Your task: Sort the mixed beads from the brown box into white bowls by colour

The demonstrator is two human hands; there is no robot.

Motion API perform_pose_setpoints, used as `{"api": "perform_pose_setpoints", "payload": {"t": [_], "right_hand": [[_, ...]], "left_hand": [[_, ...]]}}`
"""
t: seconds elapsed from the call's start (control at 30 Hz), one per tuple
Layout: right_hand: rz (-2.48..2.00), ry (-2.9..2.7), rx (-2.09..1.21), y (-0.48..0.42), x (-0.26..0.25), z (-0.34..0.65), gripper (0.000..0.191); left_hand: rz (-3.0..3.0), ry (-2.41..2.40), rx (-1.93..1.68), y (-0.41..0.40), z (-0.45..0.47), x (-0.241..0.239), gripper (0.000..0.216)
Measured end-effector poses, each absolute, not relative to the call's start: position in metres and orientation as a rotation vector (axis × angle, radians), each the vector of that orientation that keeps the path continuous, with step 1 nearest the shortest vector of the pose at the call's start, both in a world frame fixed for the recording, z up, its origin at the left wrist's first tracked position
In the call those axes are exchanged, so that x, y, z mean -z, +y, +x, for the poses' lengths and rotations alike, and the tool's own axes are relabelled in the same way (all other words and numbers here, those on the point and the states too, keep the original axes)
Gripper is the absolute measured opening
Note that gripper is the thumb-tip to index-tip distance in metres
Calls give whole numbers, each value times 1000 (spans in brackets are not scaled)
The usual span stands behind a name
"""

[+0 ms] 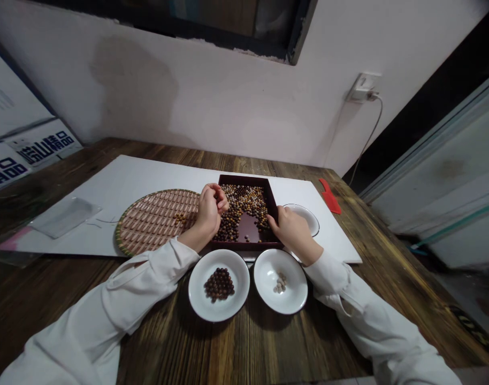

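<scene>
hands sorting beads at frame centre
left hand (211,207) curling loosely over tray (270,200) beads (244,206); right hand (291,231) gripping the tray's right rim.

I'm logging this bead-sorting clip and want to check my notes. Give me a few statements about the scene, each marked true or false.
1. The dark square tray holds mixed brown and pale beads. True.
2. The left hand lies flat on the woven bamboo tray. False: it is curled, fingers bunched, at the dark tray's left edge.
3. The left white bowl holds dark brown beads. True.
4. The right white bowl holds more beads than the left. False: only a few pale ones.
5. The right hand rests at the dark tray's right side. True.
6. The red comb-like tool lies in a bowl. False: on the white sheet.
</scene>
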State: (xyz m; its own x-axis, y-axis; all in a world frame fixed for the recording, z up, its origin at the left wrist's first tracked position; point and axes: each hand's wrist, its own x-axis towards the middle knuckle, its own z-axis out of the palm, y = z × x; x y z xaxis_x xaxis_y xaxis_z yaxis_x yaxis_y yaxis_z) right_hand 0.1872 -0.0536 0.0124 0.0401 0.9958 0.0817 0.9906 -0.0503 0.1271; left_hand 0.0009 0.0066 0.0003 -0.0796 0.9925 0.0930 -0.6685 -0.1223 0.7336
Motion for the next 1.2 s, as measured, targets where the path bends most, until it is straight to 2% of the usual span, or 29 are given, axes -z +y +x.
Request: {"api": "perform_pose_setpoints", "payload": {"t": [0.47,1.2], "right_hand": [[2248,2162,-254,-54,-11,188,35],[2243,2147,-255,-53,-11,187,34]], "left_hand": [[670,653,-1628,7,1,-1,16],[700,668,-1684,5,1,-3,15]]}}
